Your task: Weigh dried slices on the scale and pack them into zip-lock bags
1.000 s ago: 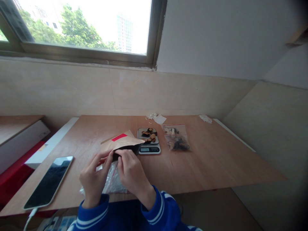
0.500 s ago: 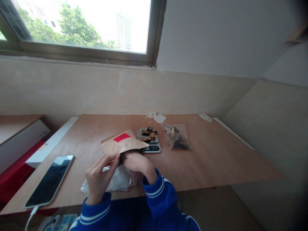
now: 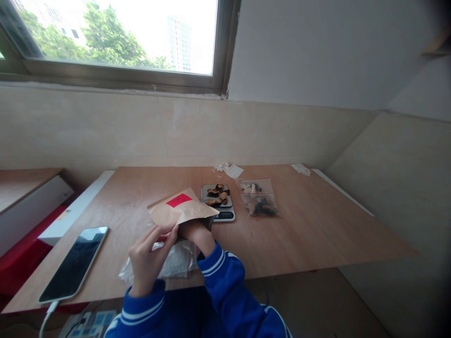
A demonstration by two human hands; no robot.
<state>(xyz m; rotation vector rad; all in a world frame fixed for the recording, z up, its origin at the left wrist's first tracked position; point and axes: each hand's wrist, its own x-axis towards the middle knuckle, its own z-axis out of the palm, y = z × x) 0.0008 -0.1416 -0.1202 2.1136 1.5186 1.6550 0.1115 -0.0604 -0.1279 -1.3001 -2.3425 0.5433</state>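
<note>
Pale tiled walls and a metal-framed window (image 3: 193,37) stand behind your light-brown wooden tabletop (image 3: 310,234), where you work close to the near edge. Your left hand (image 3: 148,256) pinches the near lip of a brown paper pouch with a red label (image 3: 193,209) between thumb and fingers, probably so that its mouth stays up and open towards you. Your right hand (image 3: 198,234) reaches into that mouth past the knuckles; its fingertips are hidden inside, so I cannot tell whether they are spread or closed on anything. The pouch leans over loose clear plastic bags with red seal lines (image 3: 178,260), its right corner covering part of a small white digital scale (image 3: 229,216). Brown, dark-edged dried slices (image 3: 213,203) lie on the plate of that scale, which seems set just beyond the pouch to be within easy reach. Right of it, a clear zip bag holding dark and pale pieces (image 3: 260,204) lies flat, apart from your hands. At your left, a black-screened smartphone (image 3: 75,263) rests near the table's side, perhaps placed there because its white cable (image 3: 48,314) comes up over the near edge
</note>
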